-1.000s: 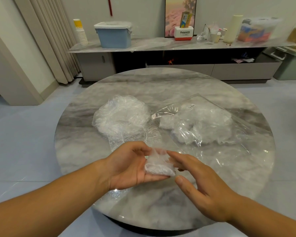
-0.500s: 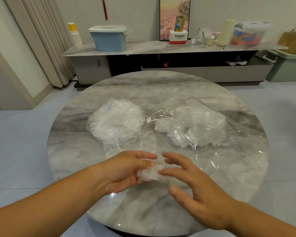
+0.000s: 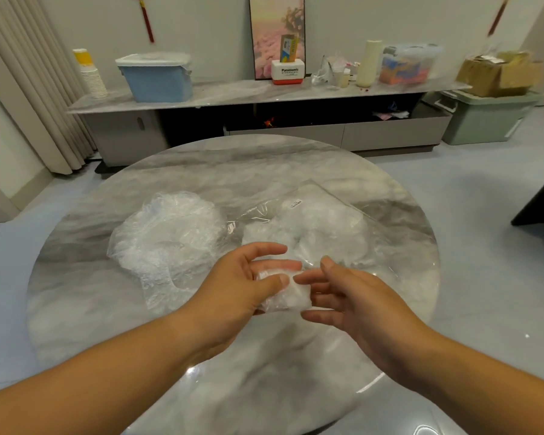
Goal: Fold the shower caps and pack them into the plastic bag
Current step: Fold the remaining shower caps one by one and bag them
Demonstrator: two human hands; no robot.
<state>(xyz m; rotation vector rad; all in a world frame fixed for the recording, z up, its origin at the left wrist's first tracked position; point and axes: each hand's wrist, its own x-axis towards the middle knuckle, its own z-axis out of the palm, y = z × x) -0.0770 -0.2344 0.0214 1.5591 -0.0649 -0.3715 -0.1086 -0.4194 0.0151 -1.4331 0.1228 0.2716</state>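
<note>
A small folded clear shower cap point(image 3: 288, 295) sits in my left hand point(image 3: 239, 290), pinched between thumb and fingers above the round marble table point(image 3: 82, 296). My right hand point(image 3: 355, 306) is beside it with fingers spread, the fingertips touching the cap's right edge. A heap of unfolded clear shower caps point(image 3: 167, 233) lies on the table to the left. A clear plastic bag point(image 3: 330, 224) with folded caps inside lies to the right, its mouth toward the heap.
The table's near edge runs just below my forearms. Behind the table stands a long low cabinet point(image 3: 264, 92) carrying a blue bin point(image 3: 156, 76), paper cups, boxes and a picture. A green crate point(image 3: 484, 117) stands on the floor at far right.
Both hands have risen and moved farther from me with the folded cap, toward the bag's mouth. My left thumb now presses onto the cap. The view has tilted down.
</note>
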